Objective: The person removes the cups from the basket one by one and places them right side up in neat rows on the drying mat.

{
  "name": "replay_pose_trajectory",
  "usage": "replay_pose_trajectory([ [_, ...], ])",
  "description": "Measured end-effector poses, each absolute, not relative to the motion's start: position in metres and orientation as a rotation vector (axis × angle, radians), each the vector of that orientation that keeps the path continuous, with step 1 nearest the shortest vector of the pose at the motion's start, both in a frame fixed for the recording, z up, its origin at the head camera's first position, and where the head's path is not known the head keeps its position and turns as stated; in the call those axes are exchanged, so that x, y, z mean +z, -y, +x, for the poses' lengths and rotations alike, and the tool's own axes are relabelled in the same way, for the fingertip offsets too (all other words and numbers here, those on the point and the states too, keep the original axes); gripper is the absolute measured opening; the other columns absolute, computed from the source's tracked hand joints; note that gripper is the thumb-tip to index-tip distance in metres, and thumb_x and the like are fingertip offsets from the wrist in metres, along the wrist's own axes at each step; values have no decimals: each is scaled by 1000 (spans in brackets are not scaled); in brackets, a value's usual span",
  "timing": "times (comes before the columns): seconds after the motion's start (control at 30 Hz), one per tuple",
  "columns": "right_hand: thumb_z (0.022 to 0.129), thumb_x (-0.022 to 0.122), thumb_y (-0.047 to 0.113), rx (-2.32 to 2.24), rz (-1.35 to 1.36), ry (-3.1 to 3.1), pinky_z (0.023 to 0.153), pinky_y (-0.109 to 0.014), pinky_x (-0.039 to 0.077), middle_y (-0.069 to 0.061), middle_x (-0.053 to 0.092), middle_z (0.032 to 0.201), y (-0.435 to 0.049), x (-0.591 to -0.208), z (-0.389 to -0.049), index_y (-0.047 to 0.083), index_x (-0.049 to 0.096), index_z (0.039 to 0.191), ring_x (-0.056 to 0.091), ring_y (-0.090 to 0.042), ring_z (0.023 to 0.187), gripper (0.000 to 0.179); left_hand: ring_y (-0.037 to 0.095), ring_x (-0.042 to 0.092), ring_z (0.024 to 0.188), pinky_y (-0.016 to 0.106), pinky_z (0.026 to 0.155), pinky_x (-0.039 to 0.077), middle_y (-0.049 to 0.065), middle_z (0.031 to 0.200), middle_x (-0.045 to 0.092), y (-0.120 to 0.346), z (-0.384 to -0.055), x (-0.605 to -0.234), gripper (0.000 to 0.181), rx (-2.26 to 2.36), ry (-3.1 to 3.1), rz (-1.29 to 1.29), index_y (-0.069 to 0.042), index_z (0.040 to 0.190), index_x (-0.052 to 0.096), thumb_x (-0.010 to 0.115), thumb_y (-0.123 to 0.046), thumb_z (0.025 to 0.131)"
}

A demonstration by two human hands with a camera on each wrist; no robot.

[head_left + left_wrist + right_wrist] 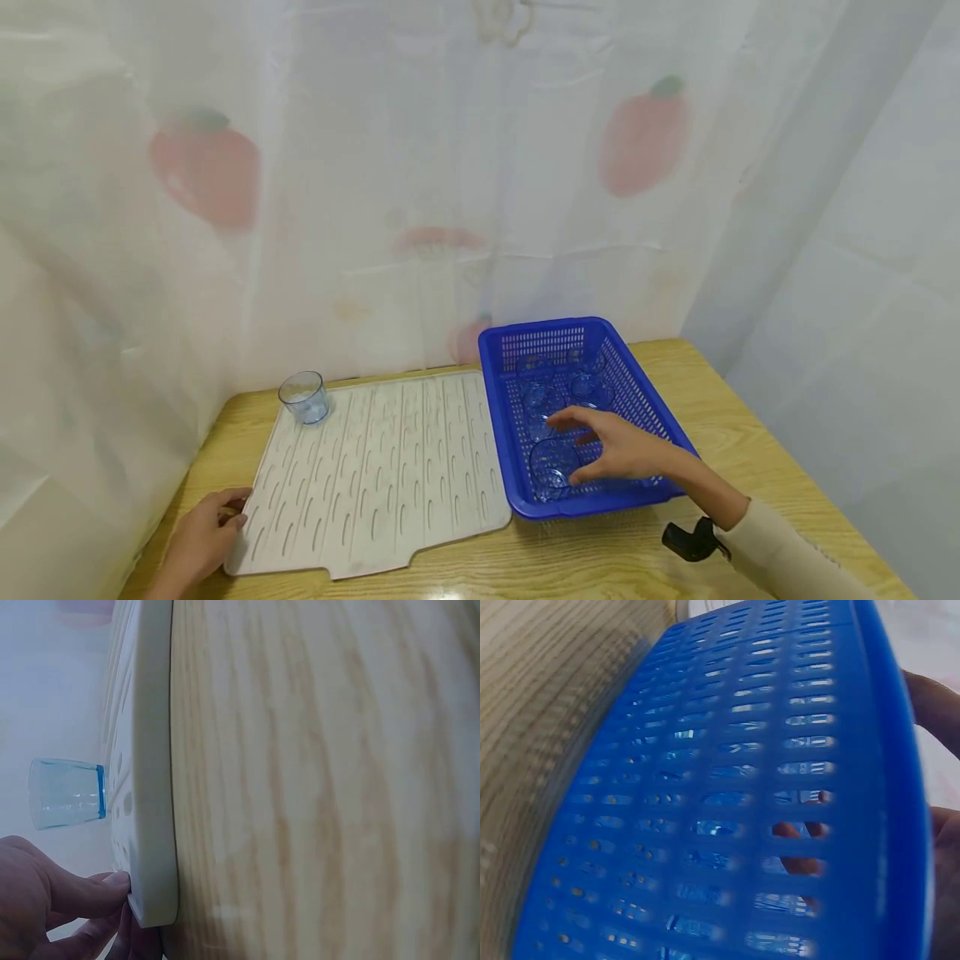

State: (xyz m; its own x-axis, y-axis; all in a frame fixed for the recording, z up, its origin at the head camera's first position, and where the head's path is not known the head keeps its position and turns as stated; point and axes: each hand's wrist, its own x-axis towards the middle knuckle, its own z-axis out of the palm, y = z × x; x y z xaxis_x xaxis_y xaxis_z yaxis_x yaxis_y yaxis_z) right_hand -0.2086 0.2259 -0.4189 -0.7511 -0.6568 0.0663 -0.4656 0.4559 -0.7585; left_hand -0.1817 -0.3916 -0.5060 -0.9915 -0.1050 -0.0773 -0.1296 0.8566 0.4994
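Note:
A pale slotted draining board (378, 467) lies flat on the table. My left hand (202, 536) pinches its near left edge; the left wrist view shows the thumb (94, 894) against the rim, other fingers partly hidden. At the board's far left corner stands a clear bluish glass (304, 398), upright. To the right sits a blue plastic basket (504, 454) with several similar glasses inside. Over its near part my right hand (618, 446) reaches in with spread, curved fingers and nothing between them, close to a near glass (553, 460). Through the basket's slots, fingertips (804, 866) show in the right wrist view.
The wooden table (450, 575) has its back edge against a pale curtain (435, 167) printed with strawberries. More curtain hangs at the left and right sides. A black strap piece (692, 540) sits at the right wrist, beside the basket's near right corner.

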Motion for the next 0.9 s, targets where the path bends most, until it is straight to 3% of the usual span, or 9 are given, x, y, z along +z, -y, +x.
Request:
replay_pose_trajectory([
  [0.2,83,86,19,-1151,-956,-2425,102,-61,50,-26,53,149,-222,-425,-207,-2,47,147,51,-49,136,78,35,65,99,41,78,52,25,114,67,393,-181,-507,42,801,-2982,-175,12,133,60,62,1,92],
  [0.43,84,86,18,-1050,-962,-2438,99,-56,53,-22,52,152,-218,-431,-209,2,46,149,50,-47,138,78,34,65,99,44,80,53,25,114,67,393,-181,-508,42,811,-2979,-183,12,133,59,62,1,93],
  [0.67,82,86,16,-984,-948,-2455,108,-58,46,-21,54,150,-214,-436,-211,4,45,150,53,-42,137,79,33,64,99,40,78,51,24,114,67,391,-182,-506,43,805,-2981,-185,11,134,59,62,1,93],
  [0.9,82,87,17,-929,-974,-2492,106,-55,49,-18,58,146,-213,-433,-212,9,47,148,58,-38,133,77,33,64,100,40,78,51,24,115,67,391,-183,-506,43,800,-2979,-193,11,135,59,62,0,94],
])
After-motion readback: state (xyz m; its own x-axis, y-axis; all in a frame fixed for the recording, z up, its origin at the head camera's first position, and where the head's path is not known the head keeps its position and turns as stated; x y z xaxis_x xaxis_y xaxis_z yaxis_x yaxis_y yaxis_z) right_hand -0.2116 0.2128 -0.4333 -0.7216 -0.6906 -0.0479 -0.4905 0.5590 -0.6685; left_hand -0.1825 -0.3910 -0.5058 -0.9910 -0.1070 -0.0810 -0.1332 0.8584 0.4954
